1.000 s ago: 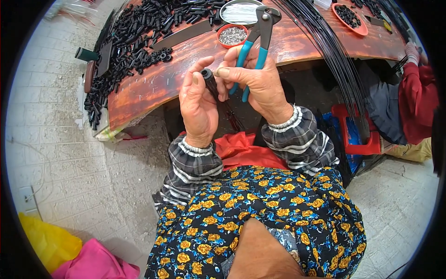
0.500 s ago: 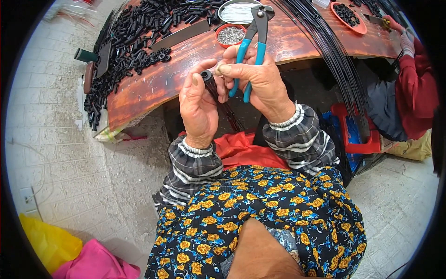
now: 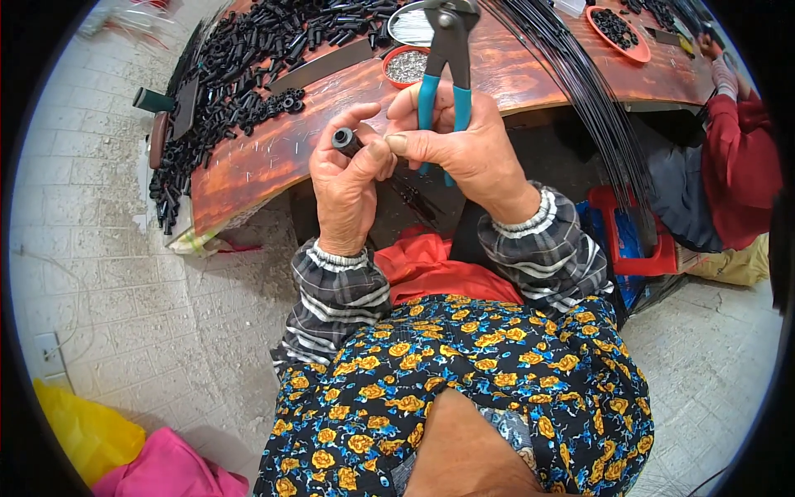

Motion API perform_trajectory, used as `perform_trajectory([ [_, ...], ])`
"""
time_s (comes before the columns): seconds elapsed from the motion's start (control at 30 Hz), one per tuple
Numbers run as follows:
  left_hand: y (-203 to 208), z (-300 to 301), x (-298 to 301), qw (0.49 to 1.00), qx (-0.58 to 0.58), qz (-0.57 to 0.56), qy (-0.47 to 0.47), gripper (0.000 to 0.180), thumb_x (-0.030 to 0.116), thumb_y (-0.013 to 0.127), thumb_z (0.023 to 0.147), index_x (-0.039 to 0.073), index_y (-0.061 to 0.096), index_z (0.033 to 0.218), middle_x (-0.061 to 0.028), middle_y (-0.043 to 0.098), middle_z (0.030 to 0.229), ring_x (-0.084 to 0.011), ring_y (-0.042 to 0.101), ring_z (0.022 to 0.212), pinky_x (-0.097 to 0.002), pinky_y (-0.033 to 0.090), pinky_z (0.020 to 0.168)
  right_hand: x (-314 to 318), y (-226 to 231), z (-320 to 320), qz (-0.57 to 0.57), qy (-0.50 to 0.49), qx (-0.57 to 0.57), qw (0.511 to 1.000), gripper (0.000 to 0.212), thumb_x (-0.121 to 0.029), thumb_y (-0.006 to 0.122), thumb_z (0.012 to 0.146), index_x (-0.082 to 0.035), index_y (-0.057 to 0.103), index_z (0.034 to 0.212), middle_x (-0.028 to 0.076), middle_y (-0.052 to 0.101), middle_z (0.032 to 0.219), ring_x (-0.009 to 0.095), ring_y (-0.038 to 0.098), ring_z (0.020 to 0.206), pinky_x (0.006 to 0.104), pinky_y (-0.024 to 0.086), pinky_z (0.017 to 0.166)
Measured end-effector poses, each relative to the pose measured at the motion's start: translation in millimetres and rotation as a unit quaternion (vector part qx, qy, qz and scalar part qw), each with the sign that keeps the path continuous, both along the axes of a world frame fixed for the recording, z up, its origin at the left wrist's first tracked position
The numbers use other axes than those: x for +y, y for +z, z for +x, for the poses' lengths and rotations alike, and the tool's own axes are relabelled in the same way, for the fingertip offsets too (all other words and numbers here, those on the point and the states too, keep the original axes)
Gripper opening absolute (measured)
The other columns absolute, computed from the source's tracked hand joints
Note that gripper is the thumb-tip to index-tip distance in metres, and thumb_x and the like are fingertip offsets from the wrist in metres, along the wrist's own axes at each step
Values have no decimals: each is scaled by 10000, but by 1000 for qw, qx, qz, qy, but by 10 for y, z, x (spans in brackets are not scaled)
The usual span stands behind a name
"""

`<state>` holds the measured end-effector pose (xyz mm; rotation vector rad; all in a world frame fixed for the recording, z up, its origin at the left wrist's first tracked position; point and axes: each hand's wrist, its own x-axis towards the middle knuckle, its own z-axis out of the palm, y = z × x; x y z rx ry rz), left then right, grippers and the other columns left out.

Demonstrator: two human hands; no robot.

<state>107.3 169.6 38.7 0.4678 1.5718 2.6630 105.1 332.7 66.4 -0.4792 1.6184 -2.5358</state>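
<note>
My left hand (image 3: 346,186) is closed around a black tube-shaped piece (image 3: 343,139) whose round hollow end points up and to the left. Thin dark strands (image 3: 418,203) hang below the hands, though how they join the tube is hidden. In my right hand (image 3: 480,161) are slip-joint pliers (image 3: 448,74) with blue handles, held upright with the metal jaws at the top, away from the tube. My right thumb and fingertips meet the left fingertips beside the tube. Anything small pinched there cannot be made out.
Black tube parts (image 3: 273,50) lie heaped on the wooden table (image 3: 248,178). A red-rimmed bowl of small metal pieces (image 3: 406,66) and a dish of white sticks (image 3: 411,26) stand beyond my hands. Long black rods (image 3: 571,74) droop over the edge. A co-worker (image 3: 741,166) sits at right.
The tube's open end has swung left and tilts more. My left hand has shifted slightly left, its thumb now by the right fingertips. The pliers have risen a little and moved left.
</note>
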Motion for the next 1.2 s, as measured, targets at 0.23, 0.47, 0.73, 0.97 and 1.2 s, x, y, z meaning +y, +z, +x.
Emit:
perform_trajectory([
  [0.23, 49, -1, 164, 1000, -1, 25, -2, 487, 287, 616, 919, -32, 476, 1261, 4, 508, 731, -87, 454, 603, -233, 354, 550, 52, 194, -45, 65, 5, 66, 996, 210, 37, 611, 805, 22, 609, 1014, 67, 642, 827, 99, 613, 671, 231, 516, 581],
  [0.47, 82, 48, 223, 993, -85, 79, 10, 650, 543, 380, 971, -17, 481, 1285, -44, 555, 819, -117, 474, 649, -267, 368, 563, -145, 66, -77, -25, -54, 77, 995, 120, 21, 587, 779, 6, 608, 897, 46, 656, 750, 57, 578, 505, 199, 472, 433],
  [0.73, 35, 50, 199, 992, -95, 80, 29, 638, 538, 419, 960, -13, 503, 1271, -68, 579, 873, -121, 477, 643, -264, 367, 551, -140, 51, -24, 9, -46, 95, 994, 98, 25, 601, 833, 35, 604, 930, 120, 679, 893, 92, 608, 590, 233, 526, 479],
  [0.97, 70, 68, 224, 993, -94, 64, 25, 656, 563, 413, 953, -18, 542, 1228, -17, 516, 678, -98, 442, 586, -251, 332, 525, -122, 26, -30, 3, -29, 62, 998, 64, 23, 614, 831, 36, 590, 889, 143, 673, 906, 104, 611, 597, 242, 526, 484],
  [1.2, 38, 55, 213, 995, -83, 63, 14, 659, 561, 398, 960, -27, 540, 1221, 1, 483, 639, -89, 415, 560, -246, 319, 517, -95, 16, -39, -31, -19, 39, 999, 85, 24, 630, 811, 36, 592, 885, 156, 661, 882, 135, 616, 600, 255, 525, 493],
])
